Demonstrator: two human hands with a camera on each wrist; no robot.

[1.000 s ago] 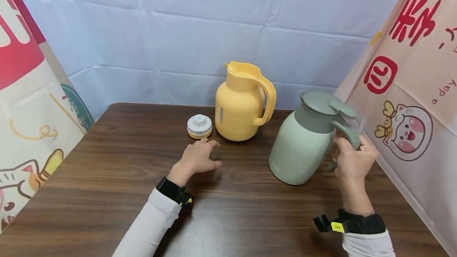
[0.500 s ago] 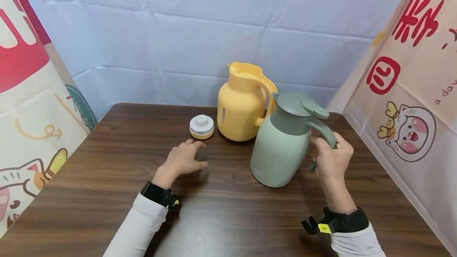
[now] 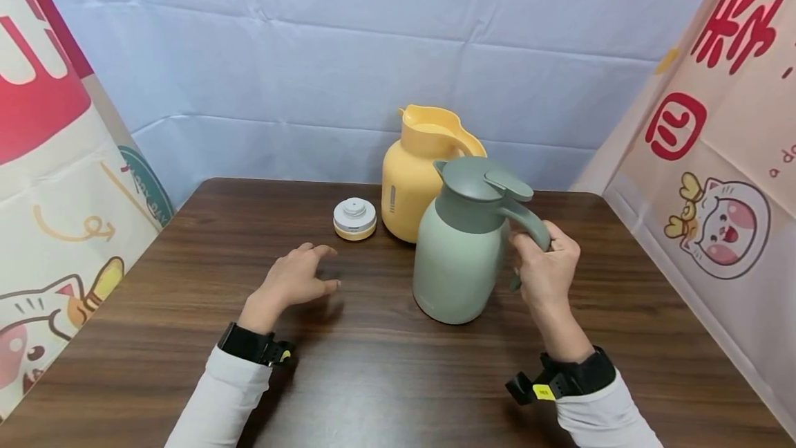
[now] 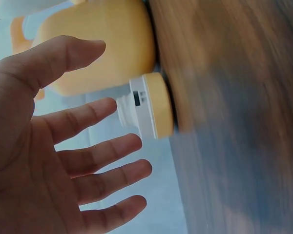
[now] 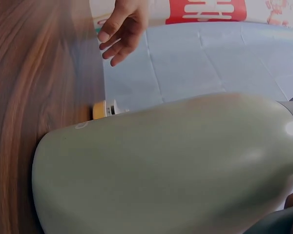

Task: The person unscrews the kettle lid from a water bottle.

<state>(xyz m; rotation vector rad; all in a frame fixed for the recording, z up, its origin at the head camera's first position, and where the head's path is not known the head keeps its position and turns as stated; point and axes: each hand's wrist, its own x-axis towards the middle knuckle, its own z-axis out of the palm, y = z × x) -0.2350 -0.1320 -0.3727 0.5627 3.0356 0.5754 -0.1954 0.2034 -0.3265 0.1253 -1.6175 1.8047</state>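
My right hand grips the handle of a green thermos jug, its grey-green lid on top. The jug is nearly upright, its base close over the table, and it overlaps a yellow thermos jug behind it in the head view. That yellow jug has an uncovered mouth. To its left lies a round white stopper with a yellow rim, also seen beside the yellow jug in the left wrist view. My left hand holds nothing, fingers spread and extended, a little in front and left of the stopper.
The dark wood table has its far edge against a pale blue cloth backdrop. Printed cloth panels flank it, one on the left and one on the right.
The right hand has carried the green jug leftward, in front of the yellow jug, and it stands straighter. The left hand has drawn back to the left, away from the stopper.
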